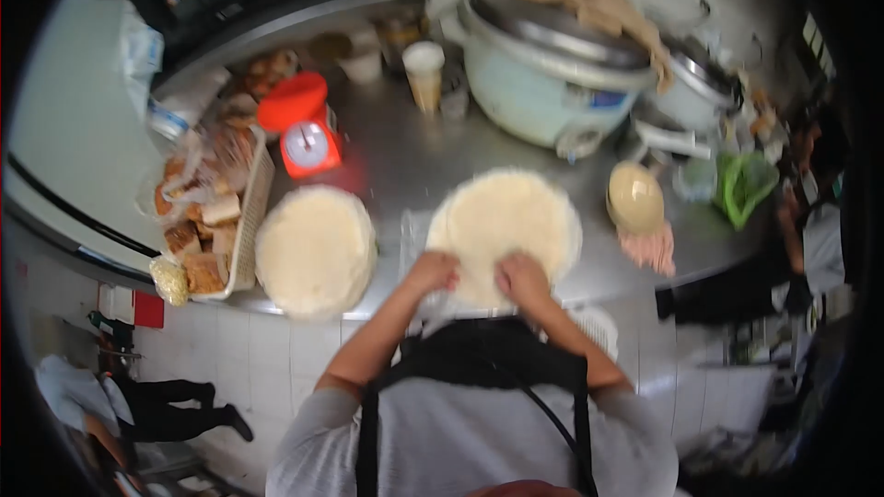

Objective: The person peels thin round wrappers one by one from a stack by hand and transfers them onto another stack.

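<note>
A pale round sheet (506,221) lies on the steel counter in front of me, with clear plastic showing at its left side. My left hand (435,272) is at its lower left edge, fingers curled together. My right hand (521,278) rests on its lower part, also with curled fingers. What either hand pinches is too blurred to make out. To the left lies a second pale round stack (316,250), apart from both hands.
A basket (249,221) of bread pieces and an orange scale (311,145) stand left. Behind are a paper cup (424,78) and a large lidded cooker (552,74). At right sit a beige bowl (635,197), pink cloth (649,249) and green bag (744,187). Other people stand at both sides.
</note>
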Motion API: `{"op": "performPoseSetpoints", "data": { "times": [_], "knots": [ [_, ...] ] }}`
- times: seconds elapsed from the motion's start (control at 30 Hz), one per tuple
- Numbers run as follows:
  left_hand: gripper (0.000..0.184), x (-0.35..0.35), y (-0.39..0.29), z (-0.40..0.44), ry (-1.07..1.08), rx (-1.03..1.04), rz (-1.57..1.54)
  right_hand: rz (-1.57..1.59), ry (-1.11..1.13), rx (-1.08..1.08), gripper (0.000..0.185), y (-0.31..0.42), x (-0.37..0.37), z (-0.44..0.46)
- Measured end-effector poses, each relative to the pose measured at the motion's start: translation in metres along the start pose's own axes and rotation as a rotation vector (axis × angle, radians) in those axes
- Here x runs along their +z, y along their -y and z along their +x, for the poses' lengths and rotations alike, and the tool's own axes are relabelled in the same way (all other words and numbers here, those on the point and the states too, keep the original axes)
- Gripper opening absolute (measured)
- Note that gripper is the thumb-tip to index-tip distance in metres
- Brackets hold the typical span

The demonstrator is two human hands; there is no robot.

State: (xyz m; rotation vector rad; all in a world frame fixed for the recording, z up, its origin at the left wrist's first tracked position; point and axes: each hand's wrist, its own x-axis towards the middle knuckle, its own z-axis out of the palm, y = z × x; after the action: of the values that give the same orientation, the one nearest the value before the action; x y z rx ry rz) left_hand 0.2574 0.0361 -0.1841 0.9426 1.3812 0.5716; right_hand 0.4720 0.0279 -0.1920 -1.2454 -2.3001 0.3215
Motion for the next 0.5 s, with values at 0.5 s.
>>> {"op": "performPoseSetpoints", "data": {
  "times": [0.5],
  "knots": [
    [0.015,0.045,-0.013,-0.01,-0.225,0.314,-0.229,0.408,0.113,0.081,0.016,0.017,0.001,0.024]
  ]
}}
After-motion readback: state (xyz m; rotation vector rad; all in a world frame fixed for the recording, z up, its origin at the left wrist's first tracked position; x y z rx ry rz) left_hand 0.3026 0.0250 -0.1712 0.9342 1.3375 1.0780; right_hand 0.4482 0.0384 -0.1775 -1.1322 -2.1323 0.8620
